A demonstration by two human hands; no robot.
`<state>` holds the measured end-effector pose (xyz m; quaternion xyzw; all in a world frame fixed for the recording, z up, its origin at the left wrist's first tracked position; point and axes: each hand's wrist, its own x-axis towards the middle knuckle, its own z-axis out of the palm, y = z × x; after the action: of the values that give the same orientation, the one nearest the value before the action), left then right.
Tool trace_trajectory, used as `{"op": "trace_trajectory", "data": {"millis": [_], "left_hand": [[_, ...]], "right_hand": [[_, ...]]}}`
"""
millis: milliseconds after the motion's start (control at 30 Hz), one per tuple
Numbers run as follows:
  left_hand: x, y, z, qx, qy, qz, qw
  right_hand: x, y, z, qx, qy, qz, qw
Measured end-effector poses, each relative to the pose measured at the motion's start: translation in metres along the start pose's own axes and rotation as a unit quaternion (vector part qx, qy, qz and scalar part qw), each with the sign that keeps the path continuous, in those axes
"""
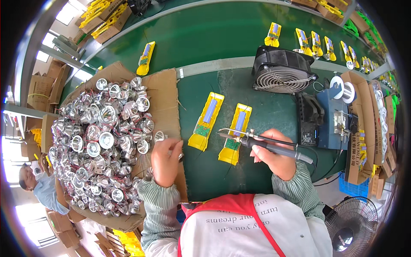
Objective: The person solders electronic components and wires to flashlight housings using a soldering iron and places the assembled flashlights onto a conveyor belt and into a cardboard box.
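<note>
My right hand [277,155] is wrapped around a grey-handled soldering iron [274,148] with a thin metal feed tube along it. Its tip is over the circuit-board end of a yellow flashlight housing [241,118], which holds a blue-violet battery cell and a green board. Left of it lies a second yellow housing [210,112] of the same make-up. Beside the cardboard's right edge, my left hand [166,160] is closed, its fingertips pinched near a small silvery bit I cannot make out. Close behind that hand sits a shiny reflector [159,136].
A large heap of silver reflectors with wires [100,141] covers the cardboard [165,94] at left. A black fan [283,70] and a blue solder feeder [336,113] with a wire spool stand at right. More yellow housings [316,43] lie along the green belt [205,38] beyond.
</note>
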<state>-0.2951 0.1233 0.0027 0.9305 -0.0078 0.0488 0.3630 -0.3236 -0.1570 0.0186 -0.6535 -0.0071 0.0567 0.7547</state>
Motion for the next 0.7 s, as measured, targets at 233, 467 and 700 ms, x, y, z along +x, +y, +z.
{"op": "trace_trajectory", "data": {"millis": [233, 467, 700], "left_hand": [[0.012, 0.014, 0.025, 0.018, -0.008, 0.080, 0.997], [0.015, 0.013, 0.033, 0.026, -0.007, 0.091, 0.995], [0.018, 0.012, 0.036, 0.007, -0.022, 0.091, 0.996]], "right_hand": [[0.016, 0.001, 0.007, -0.048, -0.030, -0.025, 0.998], [0.027, 0.015, 0.014, -0.035, -0.064, -0.020, 0.997], [0.036, 0.029, 0.020, -0.059, -0.066, -0.034, 0.996]]}}
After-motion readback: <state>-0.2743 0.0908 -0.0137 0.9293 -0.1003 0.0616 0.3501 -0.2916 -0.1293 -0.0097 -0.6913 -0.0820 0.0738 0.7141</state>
